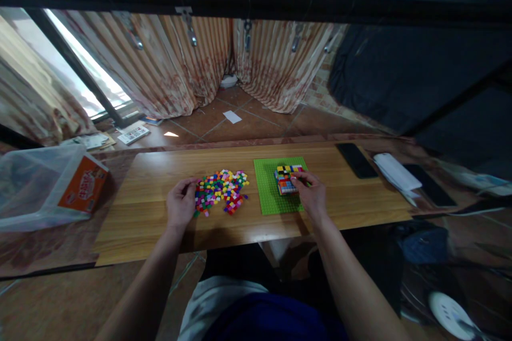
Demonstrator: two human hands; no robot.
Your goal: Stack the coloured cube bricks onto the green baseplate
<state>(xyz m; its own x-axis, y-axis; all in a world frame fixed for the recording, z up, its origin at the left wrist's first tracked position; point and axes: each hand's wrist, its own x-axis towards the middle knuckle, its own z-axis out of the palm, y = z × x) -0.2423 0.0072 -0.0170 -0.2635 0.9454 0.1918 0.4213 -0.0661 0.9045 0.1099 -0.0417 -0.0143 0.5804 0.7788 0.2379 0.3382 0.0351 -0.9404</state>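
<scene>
A heap of small toy bricks (222,187) in many colours lies spread on the wooden board. At its left edge is my left hand (182,203), fingers pinched together; what they hold, if anything, is too small to make out. To the right, a green baseplate (266,192) carries a low block structure (286,185) of stacked coloured bricks, with yellow and black ones along its far side. My right hand (312,194) rests over the structure's right side, thumb and forefinger closed at its top. The fingers hide part of that side, and any brick between them cannot be seen clearly.
On the board's right lies a black phone (357,160). Beyond it are a white object (396,171) and another dark flat item (429,185). A clear plastic bin (44,186) with an orange label stands at left. A dark metal bar (256,4) crosses above; curtains hang behind.
</scene>
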